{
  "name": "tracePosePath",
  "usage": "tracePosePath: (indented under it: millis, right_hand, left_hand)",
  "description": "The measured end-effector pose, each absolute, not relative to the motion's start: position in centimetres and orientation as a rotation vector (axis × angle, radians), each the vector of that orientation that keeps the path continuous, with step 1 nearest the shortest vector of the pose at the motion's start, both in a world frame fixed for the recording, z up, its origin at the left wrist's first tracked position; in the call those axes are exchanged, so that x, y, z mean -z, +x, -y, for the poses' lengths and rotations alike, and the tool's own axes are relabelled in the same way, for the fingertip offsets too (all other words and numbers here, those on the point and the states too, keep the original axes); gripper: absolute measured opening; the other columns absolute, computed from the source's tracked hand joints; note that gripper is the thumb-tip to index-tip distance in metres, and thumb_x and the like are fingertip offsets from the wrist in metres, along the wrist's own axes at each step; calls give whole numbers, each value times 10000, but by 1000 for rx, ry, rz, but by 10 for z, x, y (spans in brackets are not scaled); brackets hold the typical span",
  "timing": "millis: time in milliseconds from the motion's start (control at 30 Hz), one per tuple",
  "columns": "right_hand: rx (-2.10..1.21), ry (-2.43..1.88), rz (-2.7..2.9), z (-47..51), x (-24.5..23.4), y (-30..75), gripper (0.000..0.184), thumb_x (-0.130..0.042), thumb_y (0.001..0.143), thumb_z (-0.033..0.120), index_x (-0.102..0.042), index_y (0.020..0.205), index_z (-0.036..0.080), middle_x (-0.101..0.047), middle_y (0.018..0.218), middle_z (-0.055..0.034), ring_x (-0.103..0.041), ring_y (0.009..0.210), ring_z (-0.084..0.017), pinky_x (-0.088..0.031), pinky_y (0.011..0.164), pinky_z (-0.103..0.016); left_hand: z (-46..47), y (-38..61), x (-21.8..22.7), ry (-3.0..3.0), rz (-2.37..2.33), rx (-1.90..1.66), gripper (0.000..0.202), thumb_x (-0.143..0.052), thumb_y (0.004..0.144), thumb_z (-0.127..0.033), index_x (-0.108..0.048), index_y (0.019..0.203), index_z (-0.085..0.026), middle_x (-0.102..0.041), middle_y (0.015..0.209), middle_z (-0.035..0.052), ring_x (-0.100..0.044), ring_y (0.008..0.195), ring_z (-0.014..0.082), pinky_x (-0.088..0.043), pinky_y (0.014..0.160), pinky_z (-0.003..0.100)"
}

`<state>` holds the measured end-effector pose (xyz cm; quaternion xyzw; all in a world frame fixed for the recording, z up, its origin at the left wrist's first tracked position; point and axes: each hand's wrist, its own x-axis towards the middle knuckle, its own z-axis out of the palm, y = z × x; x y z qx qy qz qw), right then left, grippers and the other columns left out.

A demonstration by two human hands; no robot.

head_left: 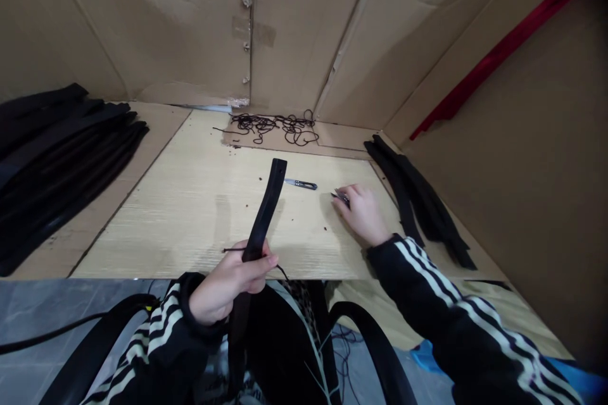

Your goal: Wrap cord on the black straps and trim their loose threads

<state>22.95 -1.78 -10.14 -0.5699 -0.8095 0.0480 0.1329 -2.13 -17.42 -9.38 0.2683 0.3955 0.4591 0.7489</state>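
Observation:
My left hand (pixel 237 278) is closed around a long black strip (pixel 268 209), which stands up over the table's front edge. There is a small hole near the strip's upper end. A thin dark cord (pixel 234 250) pokes out on both sides of the same hand. My right hand (pixel 363 212) rests at the tabletop to the right, its fingers pinching a small dark pointed tool (pixel 342 198); most of that tool is hidden, so its kind is unclear. Between the strip and my right hand lies a pair of thread snips (pixel 303 184), its blades pointing left.
A large pile of black strips (pixel 71 158) lies at the left, and several more strips (pixel 422 196) at the right. Tangled dark cords (pixel 273 126) lie along the back. Cardboard walls (pixel 294 31) enclose the table (pixel 166 202); a red strip (pixel 498 54) hangs on the right one.

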Motion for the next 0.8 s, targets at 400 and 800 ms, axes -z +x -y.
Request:
tracePosePath:
  millis: [400,800]
  right_hand:
    - [-1874,-915,1956,131,106,178,447,-420,924,549,-625,956,154,-478,538,42,-427,443,-96,-366,425,-197]
    - [-612,-1681,1847,14,92,309,550,-532,747,676,-669,797,146,-689,793,-102,-602,709,-213,-428,629,-299]
  left_hand:
    - [161,-43,80,461,-865,-1230,261,-763,746,-235,-519,820,-178,-279,484,-132,-170,401,7,-221,415,145]
    - [109,-88,52,326,-849,-1527,320,-400,935,-48,-511,643,-117,-276,436,-101,-270,314,3,-294,360,140]
